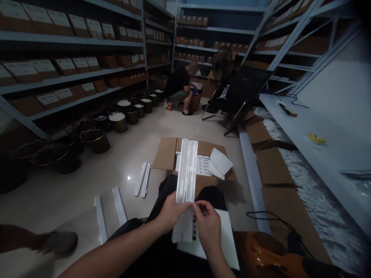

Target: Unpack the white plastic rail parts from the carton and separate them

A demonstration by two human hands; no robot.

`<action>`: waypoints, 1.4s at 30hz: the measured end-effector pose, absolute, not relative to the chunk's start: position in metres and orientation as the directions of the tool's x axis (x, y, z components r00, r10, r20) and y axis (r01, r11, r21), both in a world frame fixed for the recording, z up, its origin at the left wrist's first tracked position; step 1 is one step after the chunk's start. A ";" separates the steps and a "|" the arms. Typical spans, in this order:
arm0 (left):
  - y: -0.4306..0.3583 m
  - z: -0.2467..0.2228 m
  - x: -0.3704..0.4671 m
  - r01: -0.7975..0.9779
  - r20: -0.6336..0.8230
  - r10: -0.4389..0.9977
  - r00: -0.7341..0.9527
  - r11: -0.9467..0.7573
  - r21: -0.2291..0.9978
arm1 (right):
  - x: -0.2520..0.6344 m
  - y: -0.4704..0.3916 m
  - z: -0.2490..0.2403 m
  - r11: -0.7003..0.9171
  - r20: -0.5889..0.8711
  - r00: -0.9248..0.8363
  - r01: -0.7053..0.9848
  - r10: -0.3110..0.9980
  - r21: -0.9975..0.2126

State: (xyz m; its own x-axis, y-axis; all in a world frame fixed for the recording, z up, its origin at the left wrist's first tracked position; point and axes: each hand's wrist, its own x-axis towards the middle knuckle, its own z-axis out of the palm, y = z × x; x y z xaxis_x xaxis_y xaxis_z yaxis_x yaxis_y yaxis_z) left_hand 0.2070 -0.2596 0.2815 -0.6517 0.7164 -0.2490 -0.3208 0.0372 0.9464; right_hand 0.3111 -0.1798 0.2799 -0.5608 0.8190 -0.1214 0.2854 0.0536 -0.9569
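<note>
A long white case (190, 173) lies open lengthwise over my lap, its two narrow halves side by side. My left hand (173, 211) grips its left side, thumb across the halves. At its right edge, my right hand (207, 222) has thumb and index finger pinched together; whatever lies between them is too small to make out. Under the case, a pale flat board (226, 239) rests on my lap, with small dark items beside the case. Beyond my knees stands an open cardboard box (165, 153) holding white pieces with small printed marks, and white foam sheets (222, 161) lie on its right side.
White strips (142, 180) lie on the floor at left, near another person's foot (59, 243). Bins line the left shelves. A person (178, 83) crouches ahead by a black chair (240, 90). Cartons and a white table (307, 119) stand at right.
</note>
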 end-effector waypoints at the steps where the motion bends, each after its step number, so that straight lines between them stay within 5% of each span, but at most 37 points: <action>1: -0.259 0.281 0.207 -0.325 -0.262 0.705 -0.659 0.047 0.945 | 0.310 -0.180 0.278 0.056 -0.118 -0.558 0.285 0.822 -0.957; 8: -0.258 0.274 0.205 -0.349 -0.290 0.678 -0.676 0.052 0.936 | 0.307 -0.181 0.277 -0.030 -0.177 -0.594 0.248 0.785 -0.968; 13: -0.260 0.272 0.204 -0.519 -0.352 0.734 -0.580 -0.001 0.855 | 0.311 -0.178 0.274 -0.077 -0.187 -0.612 0.202 0.768 -0.976; 20: -0.258 0.273 0.205 -0.525 -0.315 0.754 -0.576 -0.046 0.850 | 0.309 -0.183 0.276 0.084 -0.070 -0.613 0.219 0.787 -0.972; 28: -0.258 0.271 0.204 -0.488 -0.312 0.767 -0.561 -0.002 0.873 | 0.308 -0.180 0.274 -0.004 -0.120 -0.665 0.173 0.737 -0.985; 42: -0.260 0.276 0.206 -0.491 -0.318 0.762 -0.564 0.001 0.871 | 0.307 -0.183 0.272 0.129 -0.062 -0.646 0.245 0.761 -0.961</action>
